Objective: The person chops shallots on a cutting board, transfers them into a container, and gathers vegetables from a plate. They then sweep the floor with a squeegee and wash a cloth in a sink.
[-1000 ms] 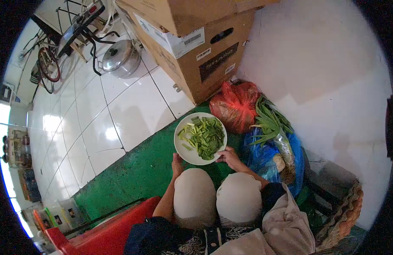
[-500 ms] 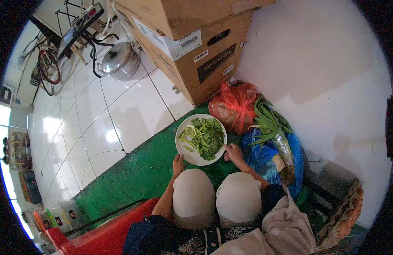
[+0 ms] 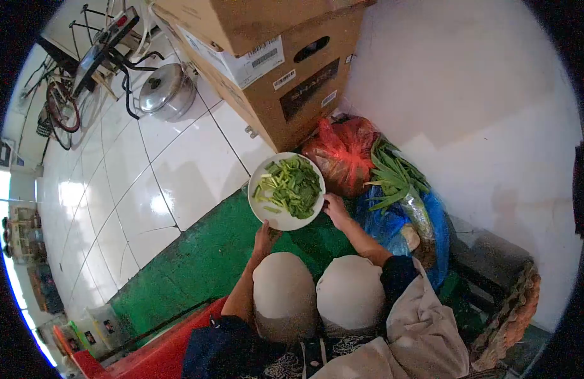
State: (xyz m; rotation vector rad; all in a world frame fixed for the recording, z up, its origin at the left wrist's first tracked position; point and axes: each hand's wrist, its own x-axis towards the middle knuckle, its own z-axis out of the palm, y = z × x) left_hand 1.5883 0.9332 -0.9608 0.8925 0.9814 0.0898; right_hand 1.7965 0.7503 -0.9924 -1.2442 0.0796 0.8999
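Observation:
A white plate (image 3: 260, 211) bears a heap of chopped green leaves and stems (image 3: 292, 187). My left hand (image 3: 265, 238) grips the plate's near edge at its lower left. At the right edge my right hand (image 3: 335, 210) holds the rim, its fingers partly hidden. The plate is in front of my knees, over the green floor strip and close to the cardboard boxes. Just right of the plate lies a knotted red plastic bag (image 3: 342, 155). Beside it, long green leaves (image 3: 396, 177) stick out over a blue plastic bag (image 3: 438, 234).
Stacked cardboard boxes (image 3: 260, 95) stand ahead against the white wall. A lidded metal pot (image 3: 167, 91) sits on the white tiles (image 3: 191, 158) at the far left. An egg tray (image 3: 510, 319) is at my right, and a red seat (image 3: 159, 347) at lower left.
Both hands have moved the plate forward and slightly left, away from my knees and nearer the boxes. The camera view has also shifted a little.

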